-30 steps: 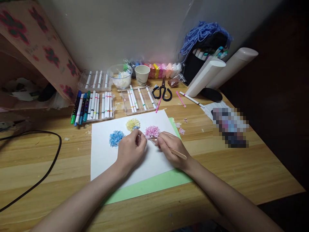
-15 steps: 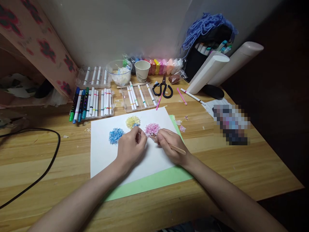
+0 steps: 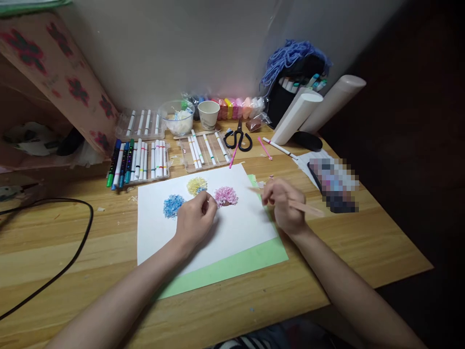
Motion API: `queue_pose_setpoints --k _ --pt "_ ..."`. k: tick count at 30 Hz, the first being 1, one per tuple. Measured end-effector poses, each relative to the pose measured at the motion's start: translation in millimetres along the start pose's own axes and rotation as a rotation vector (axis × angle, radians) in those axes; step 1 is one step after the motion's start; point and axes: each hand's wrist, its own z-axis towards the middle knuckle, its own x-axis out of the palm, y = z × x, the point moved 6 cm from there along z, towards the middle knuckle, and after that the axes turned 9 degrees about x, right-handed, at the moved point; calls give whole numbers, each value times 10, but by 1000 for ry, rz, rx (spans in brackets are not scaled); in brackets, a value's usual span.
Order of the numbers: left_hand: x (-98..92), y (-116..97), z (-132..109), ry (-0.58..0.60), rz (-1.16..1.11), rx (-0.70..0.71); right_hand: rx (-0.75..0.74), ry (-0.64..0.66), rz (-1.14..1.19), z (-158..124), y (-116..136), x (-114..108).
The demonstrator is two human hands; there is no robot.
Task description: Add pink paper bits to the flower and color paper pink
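My left hand (image 3: 196,213) rests on the white sheet of paper (image 3: 160,242), fingers curled into a pinch; what they hold, if anything, is hidden. Right by its fingertips sits a yellow clump of shredded bits (image 3: 196,185) with some blue at its lower edge. A blue clump (image 3: 173,205) lies to the left of this hand. On its other side is a pink clump (image 3: 225,195) with a brown patch (image 3: 228,203) along its underside. Raised at the paper's right edge, my right hand (image 3: 288,206) grips a flat wooden stick (image 3: 305,207), blurred by motion.
Green paper (image 3: 232,266) lies beneath the white sheet. Behind stand marker trays (image 3: 186,167), a paper cup (image 3: 208,116), a plastic bowl (image 3: 178,127) and black scissors (image 3: 240,138). White bottles (image 3: 298,118) and a partly blurred phone-like object (image 3: 332,186) are at right; a black cable (image 3: 82,242) curves at left.
My right hand has moved right with the wooden stick, away from the pink clump, uncovering the brown patch there. The left hand has stayed in place. The view has shifted slightly.
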Motion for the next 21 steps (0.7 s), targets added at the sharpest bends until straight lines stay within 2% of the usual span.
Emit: queue_pose_setpoints --k 2,4,6,9,12,17,21 --pt "22 -31 0 42 -7 59 63 -71 13 133 -63 -255" --pt "45 -66 -9 81 -4 124 107 -49 -59 258 -111 -448" --pt "63 -85 -20 108 -3 171 157 104 -208 330 -169 -518" --pt "75 -77 -24 118 2 189 177 357 -396 303 -250 -475" --pt "80 -62 -17 117 8 183 128 494 -471 235 -303 -359" --pt "80 -67 -3 104 21 191 57 534 -568 220 -331 -262" --pt "76 -97 -5 102 -4 208 135 491 -375 217 -226 -201"
